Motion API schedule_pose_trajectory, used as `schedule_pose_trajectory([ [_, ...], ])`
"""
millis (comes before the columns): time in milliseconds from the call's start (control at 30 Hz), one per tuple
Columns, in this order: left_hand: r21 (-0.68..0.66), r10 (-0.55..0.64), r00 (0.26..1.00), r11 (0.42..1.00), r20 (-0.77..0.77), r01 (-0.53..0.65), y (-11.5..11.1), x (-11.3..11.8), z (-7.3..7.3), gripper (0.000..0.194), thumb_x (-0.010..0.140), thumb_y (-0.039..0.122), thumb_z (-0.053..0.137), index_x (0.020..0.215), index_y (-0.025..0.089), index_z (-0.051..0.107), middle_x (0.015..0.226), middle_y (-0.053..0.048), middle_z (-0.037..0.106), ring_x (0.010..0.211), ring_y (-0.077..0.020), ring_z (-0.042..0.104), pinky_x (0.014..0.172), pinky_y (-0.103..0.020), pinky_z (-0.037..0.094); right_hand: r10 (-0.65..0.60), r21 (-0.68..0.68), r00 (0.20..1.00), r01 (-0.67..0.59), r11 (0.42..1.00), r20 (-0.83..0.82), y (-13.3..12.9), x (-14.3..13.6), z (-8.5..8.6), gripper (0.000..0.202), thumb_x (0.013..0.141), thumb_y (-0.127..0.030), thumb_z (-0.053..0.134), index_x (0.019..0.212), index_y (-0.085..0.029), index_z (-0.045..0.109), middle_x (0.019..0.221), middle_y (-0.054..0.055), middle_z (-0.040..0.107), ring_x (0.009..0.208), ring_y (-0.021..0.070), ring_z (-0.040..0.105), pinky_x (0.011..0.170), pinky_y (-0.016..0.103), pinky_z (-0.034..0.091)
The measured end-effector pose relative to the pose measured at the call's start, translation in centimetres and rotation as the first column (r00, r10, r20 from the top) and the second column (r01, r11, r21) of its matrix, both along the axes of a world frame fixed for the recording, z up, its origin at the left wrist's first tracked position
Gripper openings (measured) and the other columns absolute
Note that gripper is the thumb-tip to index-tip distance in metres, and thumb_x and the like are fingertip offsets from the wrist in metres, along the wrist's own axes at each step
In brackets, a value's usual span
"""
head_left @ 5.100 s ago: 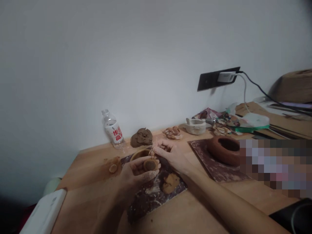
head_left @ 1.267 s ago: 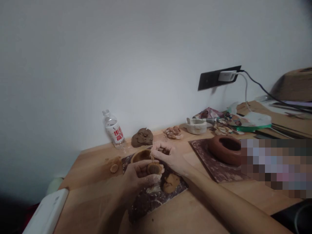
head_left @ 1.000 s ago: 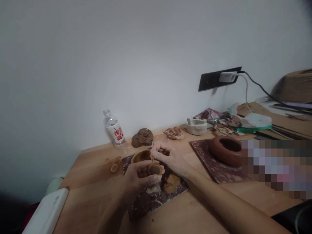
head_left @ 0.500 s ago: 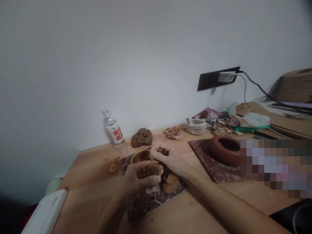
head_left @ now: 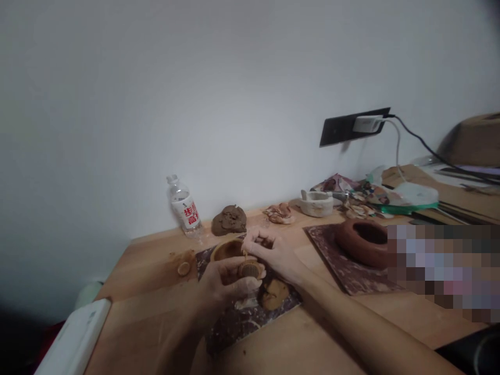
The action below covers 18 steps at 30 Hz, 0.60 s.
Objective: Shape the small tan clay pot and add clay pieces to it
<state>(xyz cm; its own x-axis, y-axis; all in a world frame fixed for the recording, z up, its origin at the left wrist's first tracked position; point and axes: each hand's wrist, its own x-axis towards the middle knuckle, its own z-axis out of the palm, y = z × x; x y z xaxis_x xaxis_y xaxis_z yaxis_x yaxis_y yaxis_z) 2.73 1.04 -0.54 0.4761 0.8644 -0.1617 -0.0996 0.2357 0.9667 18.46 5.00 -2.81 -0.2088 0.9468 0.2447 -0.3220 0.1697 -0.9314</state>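
Note:
My left hand (head_left: 222, 284) is closed around a small round clay piece (head_left: 250, 270), tan at the rim with a darker, ridged middle. Just above it, the fingers of my right hand (head_left: 273, 252) are pinched on a thin stick-like tool (head_left: 246, 255), its lower end at the upper rim of the clay piece. Behind my hands a yellowish clay bowl (head_left: 219, 250) stands partly hidden on a dark marbled board (head_left: 238, 330). A flat lump of ochre clay (head_left: 276, 295) lies on the same board, below my right wrist.
A water bottle (head_left: 186, 211), a brown clay lump (head_left: 229, 220), crumpled clay scraps (head_left: 279, 213) and a pale bowl (head_left: 317, 204) line the wall. Rightward, a reddish clay ring-shaped vessel (head_left: 351, 245) sits on another board (head_left: 328, 260). A small clay disc (head_left: 183, 269) lies left.
The whole view has shifted slightly. My right fingers sit lower over the round piece, and the tool's upper end no longer shows above them. Both hands keep their hold.

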Motion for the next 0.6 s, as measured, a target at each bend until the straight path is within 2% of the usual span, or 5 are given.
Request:
schedule_pose_trajectory([
  [67,-0.043,0.027,0.989,0.999,0.143,-0.021,0.3,-0.2,-0.2,0.038,0.072,0.039,0.076,0.102,0.015,0.073,0.097,-0.011,0.074,0.088,-0.0234,0.069,0.081,-0.035,0.053,0.007,-0.146,0.958,-0.051,0.988,-0.285,0.5,0.2,-0.2,0.023,0.072,-0.034,0.076,0.067,-0.017,0.06,0.066,-0.003,0.06,0.061,0.0082,0.055,0.058,0.02,0.047],
  [167,-0.107,0.052,0.921,0.994,0.386,-0.012,0.9,-0.5,-0.5,0.054,0.072,0.054,0.071,0.107,0.013,0.071,0.111,-0.015,0.072,0.108,-0.0327,0.063,0.09,-0.047,0.052,-0.172,-0.324,0.803,-0.028,0.946,-0.571,1.5,0.7,-0.5,0.021,0.067,-0.026,0.082,0.069,-0.018,0.062,0.07,-0.004,0.065,0.067,0.0083,0.062,0.068,0.02,0.055],
  [233,-0.133,0.053,0.87,0.991,0.491,0.015,1.3,-0.6,-0.7,0.057,0.072,0.056,0.069,0.108,0.012,0.07,0.115,-0.015,0.07,0.116,-0.0349,0.058,0.094,-0.051,0.05,-0.25,-0.394,0.745,-0.018,0.919,-0.619,2.0,1.0,-0.6,0.02,0.064,-0.019,0.083,0.069,-0.018,0.063,0.069,-0.004,0.066,0.065,0.0077,0.062,0.067,0.018,0.056],
  [333,-0.152,0.051,0.825,0.988,0.562,0.042,1.5,-0.6,-0.7,0.052,0.076,0.051,0.068,0.108,0.01,0.07,0.114,-0.013,0.071,0.116,-0.0335,0.059,0.096,-0.05,0.049,-0.228,-0.391,0.753,-0.042,0.919,-0.617,2.1,1.1,-0.7,0.019,0.064,-0.016,0.083,0.071,-0.018,0.065,0.067,-0.003,0.067,0.061,0.0075,0.062,0.06,0.016,0.056],
  [600,-0.152,0.082,0.836,0.988,0.543,0.002,1.5,-0.4,-0.9,0.055,0.077,0.052,0.067,0.108,0.007,0.07,0.118,-0.017,0.068,0.116,-0.0324,0.059,0.099,-0.043,0.048,-0.143,-0.32,0.795,-0.068,0.945,-0.589,2.4,1.0,-1.7,0.022,0.063,-0.023,0.084,0.071,-0.019,0.064,0.065,-0.003,0.066,0.057,0.0083,0.061,0.051,0.015,0.053],
])
